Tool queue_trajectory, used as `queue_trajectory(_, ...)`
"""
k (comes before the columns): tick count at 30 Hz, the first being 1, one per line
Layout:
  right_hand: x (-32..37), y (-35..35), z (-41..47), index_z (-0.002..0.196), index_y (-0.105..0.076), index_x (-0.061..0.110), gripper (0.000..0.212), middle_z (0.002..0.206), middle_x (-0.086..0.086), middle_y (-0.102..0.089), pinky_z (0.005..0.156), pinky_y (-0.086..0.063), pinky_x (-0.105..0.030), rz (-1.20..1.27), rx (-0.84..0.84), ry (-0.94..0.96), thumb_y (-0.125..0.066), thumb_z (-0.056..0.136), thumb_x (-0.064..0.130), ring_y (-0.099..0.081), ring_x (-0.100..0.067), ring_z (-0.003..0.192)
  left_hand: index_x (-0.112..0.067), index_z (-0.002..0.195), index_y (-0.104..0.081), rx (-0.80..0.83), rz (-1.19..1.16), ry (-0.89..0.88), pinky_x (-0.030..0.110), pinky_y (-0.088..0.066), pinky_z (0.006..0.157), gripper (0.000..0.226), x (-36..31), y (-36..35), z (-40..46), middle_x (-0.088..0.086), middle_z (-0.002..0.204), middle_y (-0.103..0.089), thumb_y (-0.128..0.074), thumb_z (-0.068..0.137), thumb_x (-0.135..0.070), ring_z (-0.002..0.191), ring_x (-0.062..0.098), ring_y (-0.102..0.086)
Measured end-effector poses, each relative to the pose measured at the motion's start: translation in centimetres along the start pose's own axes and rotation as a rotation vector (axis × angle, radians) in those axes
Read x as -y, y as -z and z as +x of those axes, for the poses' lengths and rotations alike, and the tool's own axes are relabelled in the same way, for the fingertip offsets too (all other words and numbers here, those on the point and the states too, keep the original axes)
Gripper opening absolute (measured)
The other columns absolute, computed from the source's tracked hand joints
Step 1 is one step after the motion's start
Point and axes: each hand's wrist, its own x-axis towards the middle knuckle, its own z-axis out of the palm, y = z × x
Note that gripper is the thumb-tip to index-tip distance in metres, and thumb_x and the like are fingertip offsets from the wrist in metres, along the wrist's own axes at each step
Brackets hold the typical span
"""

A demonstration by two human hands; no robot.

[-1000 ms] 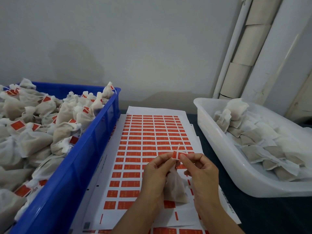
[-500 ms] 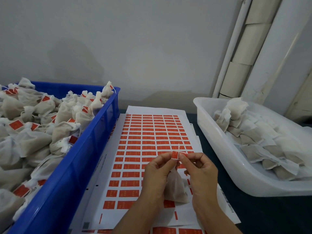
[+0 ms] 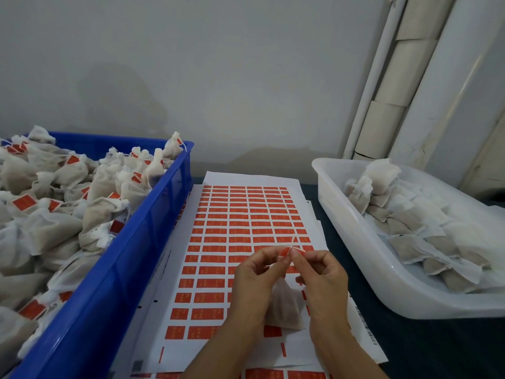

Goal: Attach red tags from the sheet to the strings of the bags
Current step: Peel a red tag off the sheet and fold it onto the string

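Observation:
A white sheet of red tags (image 3: 240,222) lies flat in the middle of the table. Above its near part, my left hand (image 3: 255,283) and my right hand (image 3: 321,280) meet at the fingertips. Both pinch one small red tag (image 3: 287,252) folded around a thin white string that pokes up past it. A beige bag (image 3: 284,307) hangs below the tag between my two palms, partly hidden by them.
A blue crate (image 3: 109,291) on the left is heaped with bags that carry red tags. A white plastic tub (image 3: 355,242) on the right holds bags without tags. More tag sheets lie under the top one. White pipes stand at the back right.
My hands have stayed in nearly the same place, still pinching the tag at the string. The fingertips have shifted slightly on the tag.

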Motion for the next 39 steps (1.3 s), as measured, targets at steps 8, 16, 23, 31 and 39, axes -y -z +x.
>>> queue_trajectory(8,0.3,0.2,0.2,0.092,-0.052,0.028,0.023,0.093,0.014,-0.061,0.073,-0.050,-0.016,-0.118,0.073,0.097,-0.070,0.078,0.023,-0.061,-0.004,0.084,-0.024,0.080,-0.070,-0.059,0.105,-0.054,0.017,-0.050,0.078,0.004,0.0,0.3,0.5,-0.013,0.077,-0.071,-0.066,0.080,-0.026,0.082,0.008,-0.066)
queue_trajectory(16,1.5,1.6,1.1,0.084,-0.060,0.031,0.013,0.099,0.013,-0.059,0.085,-0.045,-0.015,-0.400,0.223,0.423,-0.068,0.080,0.022,-0.056,-0.006,0.097,-0.033,0.080,-0.068,-0.034,0.213,-0.199,0.002,-0.045,0.060,0.018,-0.3,0.3,0.3,-0.020,0.075,-0.068,-0.066,0.083,-0.015,0.079,-0.006,-0.061)
queue_trajectory(23,1.9,2.7,1.6,0.077,-0.060,0.027,0.023,0.087,0.013,-0.062,0.079,-0.044,-0.007,-0.467,0.238,0.624,-0.068,0.079,0.005,-0.056,0.000,0.091,-0.031,0.094,-0.061,-0.097,0.118,0.007,0.020,-0.047,0.078,0.011,-0.6,0.2,0.5,-0.012,0.092,-0.063,-0.055,0.091,-0.022,0.092,0.010,-0.058)
queue_trajectory(31,1.8,3.1,1.7,0.074,-0.066,0.009,0.014,0.084,0.006,-0.064,0.079,-0.053,-0.019,-0.356,0.245,0.685,-0.068,0.075,-0.004,-0.062,-0.007,0.084,-0.007,0.115,-0.059,0.013,0.166,0.426,0.040,-0.041,0.102,0.040,-2.1,-0.3,1.2,0.015,0.121,-0.059,-0.052,0.091,-0.037,0.113,0.032,-0.054)
queue_trajectory(39,2.1,3.1,1.5,0.078,-0.063,0.017,0.019,0.097,0.008,-0.056,0.082,-0.044,-0.004,-0.337,0.242,0.582,-0.070,0.074,-0.001,-0.053,0.005,0.099,-0.022,0.075,-0.069,0.027,0.076,0.267,0.025,-0.042,0.078,0.014,-1.3,0.4,0.2,-0.009,0.089,-0.069,-0.064,0.083,-0.031,0.095,0.012,-0.057)
